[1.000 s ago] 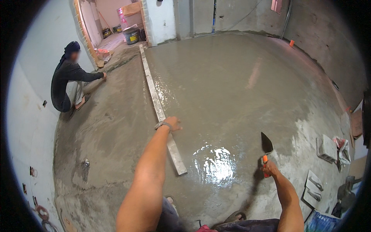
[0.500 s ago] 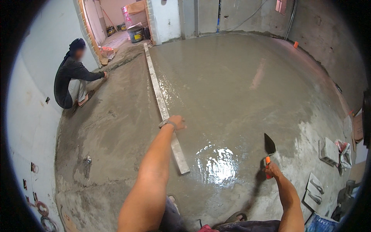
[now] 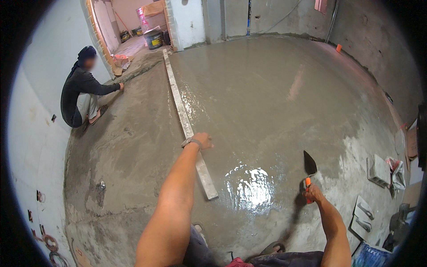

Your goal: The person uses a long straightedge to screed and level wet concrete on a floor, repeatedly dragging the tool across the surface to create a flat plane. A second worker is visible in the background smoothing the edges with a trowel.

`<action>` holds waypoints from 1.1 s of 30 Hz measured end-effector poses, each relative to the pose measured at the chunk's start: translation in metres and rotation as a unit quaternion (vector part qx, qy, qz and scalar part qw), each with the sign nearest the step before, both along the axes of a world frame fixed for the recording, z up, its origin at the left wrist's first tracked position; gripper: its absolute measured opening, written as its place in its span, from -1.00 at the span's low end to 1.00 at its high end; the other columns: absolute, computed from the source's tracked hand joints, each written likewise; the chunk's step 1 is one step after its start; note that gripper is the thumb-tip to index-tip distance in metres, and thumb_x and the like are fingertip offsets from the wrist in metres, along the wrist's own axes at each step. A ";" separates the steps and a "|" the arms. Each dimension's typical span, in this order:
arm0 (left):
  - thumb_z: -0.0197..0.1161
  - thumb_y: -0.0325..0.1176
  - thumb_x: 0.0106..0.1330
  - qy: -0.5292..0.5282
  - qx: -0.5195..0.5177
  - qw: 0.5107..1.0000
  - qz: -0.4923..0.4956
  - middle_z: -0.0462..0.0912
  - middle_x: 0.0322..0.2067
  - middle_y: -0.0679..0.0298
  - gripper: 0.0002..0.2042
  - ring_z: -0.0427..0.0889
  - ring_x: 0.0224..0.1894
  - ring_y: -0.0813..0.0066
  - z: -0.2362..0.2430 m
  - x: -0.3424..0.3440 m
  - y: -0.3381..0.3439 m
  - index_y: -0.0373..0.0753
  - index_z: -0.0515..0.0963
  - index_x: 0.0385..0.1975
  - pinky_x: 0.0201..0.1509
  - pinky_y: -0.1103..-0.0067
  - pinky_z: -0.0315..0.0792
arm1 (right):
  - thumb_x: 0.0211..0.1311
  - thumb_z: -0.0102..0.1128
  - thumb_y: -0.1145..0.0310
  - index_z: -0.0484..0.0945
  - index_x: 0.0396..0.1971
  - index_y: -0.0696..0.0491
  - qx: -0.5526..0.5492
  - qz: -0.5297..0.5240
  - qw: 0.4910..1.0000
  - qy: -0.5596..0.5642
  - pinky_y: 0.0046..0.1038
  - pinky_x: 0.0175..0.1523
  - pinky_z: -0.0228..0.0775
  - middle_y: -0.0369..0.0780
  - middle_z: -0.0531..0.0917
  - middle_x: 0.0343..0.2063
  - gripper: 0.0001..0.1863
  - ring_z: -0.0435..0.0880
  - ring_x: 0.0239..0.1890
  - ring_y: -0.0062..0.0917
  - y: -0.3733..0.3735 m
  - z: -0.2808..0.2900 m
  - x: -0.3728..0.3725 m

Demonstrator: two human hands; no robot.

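My left hand (image 3: 204,140) is stretched out over the wet cement floor (image 3: 267,98), its fingers apart and nothing in them. Below its wrist runs a long pale straightedge bar (image 3: 177,99), lying from near my feet toward the doorway; my wrist and hand cover part of it. In my right hand (image 3: 314,193) is a pointed trowel (image 3: 310,164) with an orange handle. Its dark blade points away from me, above the grey surface, and casts a shadow nearby.
A person (image 3: 82,91) crouches at the left wall, one hand near the floor. Buckets (image 3: 154,40) stand in the far doorway. On the right are a concrete block (image 3: 378,170), a white board with two floats (image 3: 362,218) and a blue bag (image 3: 371,256). Coiled cables hang at lower left.
The view has shifted slightly. Both hands keep nearly the same place, the trowel stays in my right hand, and the bar lies as before.
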State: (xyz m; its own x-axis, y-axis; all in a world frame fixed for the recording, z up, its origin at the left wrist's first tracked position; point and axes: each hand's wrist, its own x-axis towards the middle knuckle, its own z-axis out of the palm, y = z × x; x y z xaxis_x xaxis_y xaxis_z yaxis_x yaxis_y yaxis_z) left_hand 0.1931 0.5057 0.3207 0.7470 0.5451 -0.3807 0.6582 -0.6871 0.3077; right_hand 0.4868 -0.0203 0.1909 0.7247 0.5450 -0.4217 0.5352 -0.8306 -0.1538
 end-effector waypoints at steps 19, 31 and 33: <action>0.28 -0.07 0.10 0.010 -0.013 1.000 0.001 0.49 0.08 0.10 -0.50 0.44 0.14 0.08 0.013 -0.002 -0.007 -0.01 0.49 0.08 0.25 0.33 0.29 | -0.11 0.33 0.14 0.47 -0.26 0.29 0.015 0.029 0.999 -0.009 -0.18 -0.18 0.47 0.12 0.61 -0.35 -0.47 0.62 -0.22 -0.05 0.008 0.029 -0.017; 0.37 -0.17 0.05 -0.054 -0.041 0.998 0.005 0.63 -0.13 0.04 -0.49 0.60 -0.02 0.20 -0.013 -0.014 0.030 -0.25 0.52 0.00 0.07 0.44 0.44 | -0.04 0.00 0.31 0.47 -0.39 0.29 0.143 -0.211 0.967 -0.004 -0.11 -0.18 0.45 0.16 0.59 -0.43 -0.68 0.63 -0.29 -0.06 0.009 0.061 -0.008; 0.37 -0.15 0.05 -0.093 -0.016 0.995 -0.019 0.66 -0.21 0.04 -0.57 0.65 -0.13 0.21 -0.016 -0.017 0.035 -0.27 0.59 -0.12 -0.03 0.43 0.48 | -0.01 0.03 0.30 0.42 -0.23 0.27 0.167 -0.252 0.949 -0.088 -0.10 -0.12 0.44 0.16 0.60 -0.37 -0.61 0.62 -0.23 -0.03 -0.002 0.056 0.001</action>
